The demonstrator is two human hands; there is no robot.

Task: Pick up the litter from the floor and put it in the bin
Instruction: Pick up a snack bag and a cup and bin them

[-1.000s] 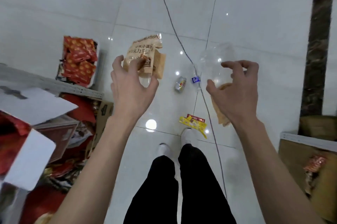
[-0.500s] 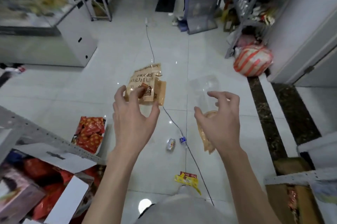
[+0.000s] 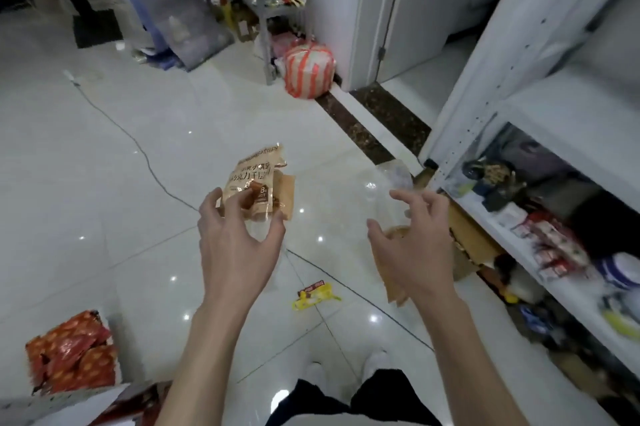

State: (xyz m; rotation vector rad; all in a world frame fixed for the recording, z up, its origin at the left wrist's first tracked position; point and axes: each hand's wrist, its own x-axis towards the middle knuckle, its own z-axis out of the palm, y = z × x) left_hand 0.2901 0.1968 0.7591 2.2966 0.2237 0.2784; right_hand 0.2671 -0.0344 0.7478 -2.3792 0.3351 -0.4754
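Tan snack bag (image 3: 255, 179) is sticking up from the curled fingers of the left hand (image 3: 235, 247), a yellow wrapper (image 3: 313, 296) is lying on the floor (image 3: 104, 183) at its 5 o'clock, and the right hand (image 3: 412, 252) is gripping clear plastic (image 3: 394, 179) and a brown wrapper (image 3: 391, 283).

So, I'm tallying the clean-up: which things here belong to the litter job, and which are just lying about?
Job: tan snack bag in the left hand; clear container and brown wrapper in the right hand; yellow wrapper on the floor.
Lying about: red snack packs; cable; shelf goods.
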